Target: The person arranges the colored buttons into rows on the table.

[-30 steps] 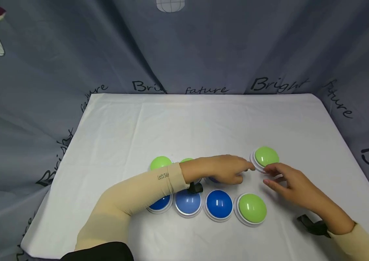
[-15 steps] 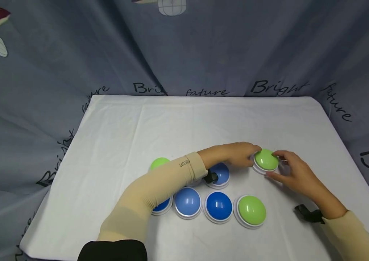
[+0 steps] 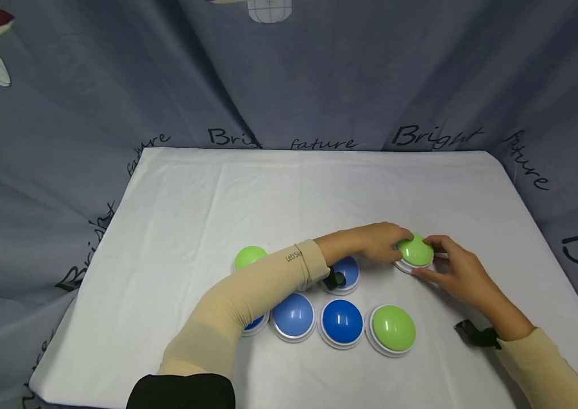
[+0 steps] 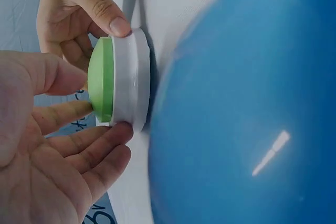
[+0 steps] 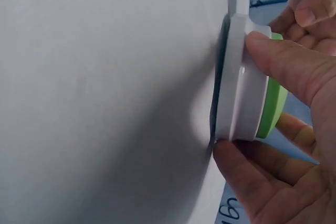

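Note:
A dome-topped green push button point(image 3: 414, 251) with a white base stands on the white-covered table at the right, between both hands. My left hand point(image 3: 383, 241) holds it from the left; in the left wrist view its thumb and index finger are at the green dome point(image 4: 101, 80) and other fingertips touch the white base point(image 4: 130, 80). From the right, my right hand point(image 3: 460, 270) grips the base, with its thumb on one side and fingers on the opposite side in the right wrist view. A light blue button point(image 3: 348, 270) sits under the left wrist, partly hidden.
Nearer me stand a green button point(image 3: 394, 328), a dark blue one point(image 3: 342, 321) and a lighter blue one point(image 3: 293, 314). My left sleeve partly covers another dark blue button point(image 3: 255, 325) and a green one point(image 3: 250, 257). A grey curtain point(image 3: 319, 74) surrounds the table.
My left hand has moved right and onto the far-right green button, uncovering the light blue one. My right hand has closed in on its base. Over the last half second the button shifted slightly left.

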Demonstrator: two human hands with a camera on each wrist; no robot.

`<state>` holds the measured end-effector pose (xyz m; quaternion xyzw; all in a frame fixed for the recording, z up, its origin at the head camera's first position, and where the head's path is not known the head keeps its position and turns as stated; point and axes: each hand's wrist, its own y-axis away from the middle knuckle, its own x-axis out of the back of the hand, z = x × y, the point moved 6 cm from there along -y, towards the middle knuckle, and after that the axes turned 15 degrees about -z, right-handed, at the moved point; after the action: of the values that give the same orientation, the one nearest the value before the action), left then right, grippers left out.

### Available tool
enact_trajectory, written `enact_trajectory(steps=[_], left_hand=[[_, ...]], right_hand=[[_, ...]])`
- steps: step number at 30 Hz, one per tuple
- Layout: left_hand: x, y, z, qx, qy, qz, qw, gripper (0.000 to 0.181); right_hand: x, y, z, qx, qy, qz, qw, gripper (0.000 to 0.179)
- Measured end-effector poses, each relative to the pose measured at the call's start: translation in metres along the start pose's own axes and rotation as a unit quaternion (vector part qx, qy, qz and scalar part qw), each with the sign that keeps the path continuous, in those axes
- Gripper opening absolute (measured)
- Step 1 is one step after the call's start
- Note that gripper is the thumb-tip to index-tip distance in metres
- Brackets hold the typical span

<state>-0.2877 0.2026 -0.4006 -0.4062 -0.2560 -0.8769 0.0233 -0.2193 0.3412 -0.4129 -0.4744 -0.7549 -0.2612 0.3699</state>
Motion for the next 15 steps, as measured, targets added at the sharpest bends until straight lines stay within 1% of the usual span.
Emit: enact_trajectory(steps=[3,5,11,15], left_hand=[[-0.001,0.003,0.000,0.001,-0.001,0.002,1.0000,0.054],[-0.002,0.006,0.000,0.001,-0.001,0.002,1.0000,0.054],[-0.004,0.023,0.007,-0.004,-0.021,0.003,0.9998,0.053],[-0.009,0.036,0.012,-0.006,-0.027,-0.002,0.9996,0.050]], right_hand=[[-0.003,0.002,-0.003,-0.005,0.004,0.004,1.0000,0.068],[-0.004,0.004,-0.006,0.000,0.003,0.006,1.0000,0.068],[-0.008,0.008,-0.022,0.045,0.014,0.011,0.9988,0.070],[-0.015,0.009,-0.029,0.059,0.016,0.006,0.9981,0.070]])
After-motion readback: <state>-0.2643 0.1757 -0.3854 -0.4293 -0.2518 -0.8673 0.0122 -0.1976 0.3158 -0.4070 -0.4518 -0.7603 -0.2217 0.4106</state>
